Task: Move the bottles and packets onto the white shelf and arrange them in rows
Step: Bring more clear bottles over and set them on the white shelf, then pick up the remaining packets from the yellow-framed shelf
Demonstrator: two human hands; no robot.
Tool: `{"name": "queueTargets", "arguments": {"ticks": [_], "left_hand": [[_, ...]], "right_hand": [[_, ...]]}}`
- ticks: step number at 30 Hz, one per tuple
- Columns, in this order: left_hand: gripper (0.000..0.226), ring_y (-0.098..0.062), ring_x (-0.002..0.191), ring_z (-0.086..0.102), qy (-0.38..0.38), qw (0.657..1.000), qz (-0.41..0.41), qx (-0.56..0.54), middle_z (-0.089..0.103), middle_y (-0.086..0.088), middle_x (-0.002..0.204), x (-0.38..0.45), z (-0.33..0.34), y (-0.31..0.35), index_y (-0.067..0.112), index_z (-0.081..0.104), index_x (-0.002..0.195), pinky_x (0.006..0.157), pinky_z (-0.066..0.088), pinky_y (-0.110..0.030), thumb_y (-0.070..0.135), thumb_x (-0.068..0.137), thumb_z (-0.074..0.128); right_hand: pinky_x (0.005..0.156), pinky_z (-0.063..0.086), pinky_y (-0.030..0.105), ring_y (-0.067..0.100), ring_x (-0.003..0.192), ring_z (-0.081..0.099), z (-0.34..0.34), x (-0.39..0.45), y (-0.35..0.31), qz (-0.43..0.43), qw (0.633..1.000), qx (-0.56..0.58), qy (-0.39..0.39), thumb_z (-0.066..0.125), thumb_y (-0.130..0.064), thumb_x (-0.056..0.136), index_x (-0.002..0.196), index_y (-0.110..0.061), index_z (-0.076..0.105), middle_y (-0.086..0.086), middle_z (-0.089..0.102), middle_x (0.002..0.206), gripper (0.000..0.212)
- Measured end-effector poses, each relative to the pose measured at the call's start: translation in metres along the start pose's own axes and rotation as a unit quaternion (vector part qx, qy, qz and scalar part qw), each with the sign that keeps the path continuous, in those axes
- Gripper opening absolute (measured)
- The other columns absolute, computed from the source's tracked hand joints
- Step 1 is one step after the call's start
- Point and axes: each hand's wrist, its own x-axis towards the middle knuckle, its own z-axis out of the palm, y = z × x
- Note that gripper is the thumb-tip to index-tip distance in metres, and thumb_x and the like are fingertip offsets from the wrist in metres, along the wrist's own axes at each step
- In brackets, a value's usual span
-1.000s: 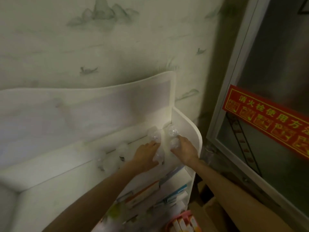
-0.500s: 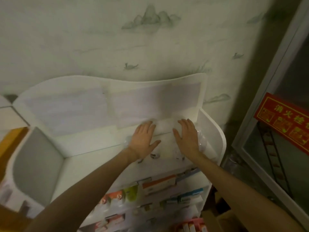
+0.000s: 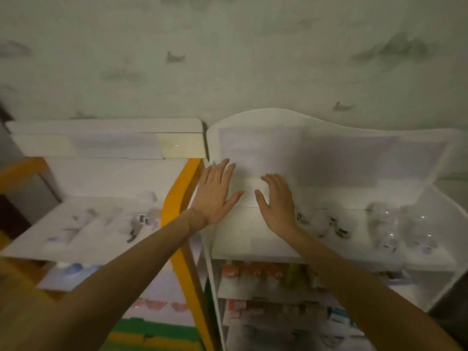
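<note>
Head view has us looking down on both hands, fingers straight and spread, holding nothing. Our left hand (image 3: pixel 215 196) hovers over the left edge of the white shelf (image 3: pixel 253 239), right where its side wall meets the orange frame (image 3: pixel 181 188) of the neighbouring unit (image 3: pixel 101 178). Our right hand (image 3: pixel 277 201) sits just beside it, over the bare left part of the same top tier; whether either palm touches the surface we cannot tell.

From there outward, the clear bottles (image 3: pixel 387 224) already placed stand toward the right edge of the shelf, with a few smaller blurred items (image 3: pixel 334 226) between them and our right wrist.

What remains to be moved lies the other way: the loose bottles and packets (image 3: pixel 136 221) rest on the top of the neighbouring unit, to the left of the orange frame. Several look laid flat, long axis running roughly front to back, though blur hides the detail. We judge our left hand the nearer one, so the coming reach goes leftward across the frame.
</note>
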Motion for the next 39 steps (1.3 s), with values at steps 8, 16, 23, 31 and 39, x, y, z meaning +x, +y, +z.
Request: {"name": "queueTargets", "arguments": {"ticks": [8,16,23,31,39], "left_hand": [[0.072,-0.030,0.147,0.024,-0.028,0.997,-0.057,0.036,0.021,-0.012,0.162,-0.124,-0.057,-0.143,0.014,0.020,0.156,0.121,0.018,-0.047,0.059,0.101,0.033],[0.086,-0.037,0.142,0.032,-0.114,0.968,-0.224,0.020,0.007,-0.014,0.164,-0.207,-0.062,-0.253,0.014,0.010,0.157,0.112,0.034,-0.049,0.060,0.094,0.046],[0.099,-0.037,0.132,0.047,-0.230,0.934,-0.273,-0.017,-0.002,-0.007,0.165,-0.222,-0.024,-0.312,0.021,-0.001,0.157,0.101,0.047,-0.048,0.062,0.088,0.058],[0.109,-0.030,0.126,0.052,-0.304,0.925,-0.228,-0.018,0.021,-0.003,0.157,-0.177,0.040,-0.356,0.021,0.014,0.153,0.098,0.045,-0.045,0.080,0.074,0.058],[0.080,-0.019,0.116,0.052,-0.280,0.943,-0.176,-0.042,0.051,0.003,0.137,-0.159,0.072,-0.416,0.021,0.050,0.130,0.096,0.042,-0.033,0.078,0.075,0.058]], "right_hand": [[0.116,0.033,0.038,0.019,0.139,0.036,0.106,-0.026,-0.157,-0.087,0.990,0.071,-0.082,0.052,-0.035,0.099,0.136,-0.019,0.049,0.001,0.048,0.144,0.040],[0.107,0.035,0.024,0.014,0.133,0.041,0.186,-0.031,-0.241,-0.158,0.968,0.069,-0.182,0.056,-0.023,0.097,0.136,-0.018,0.049,-0.001,0.050,0.139,0.040],[0.104,0.039,0.039,0.032,0.129,0.037,0.284,-0.006,-0.253,-0.058,0.915,-0.095,-0.388,0.057,-0.017,0.090,0.140,-0.011,0.038,0.011,0.043,0.140,0.053],[0.098,0.042,0.041,0.032,0.121,0.044,0.387,0.043,-0.226,-0.033,0.877,-0.164,-0.450,0.061,-0.015,0.088,0.141,-0.017,0.034,0.009,0.043,0.136,0.059],[0.077,0.052,0.037,0.032,0.098,0.059,0.449,0.072,-0.204,0.010,0.893,-0.110,-0.435,0.058,-0.030,0.089,0.115,-0.018,0.047,0.011,0.060,0.113,0.030]]}}
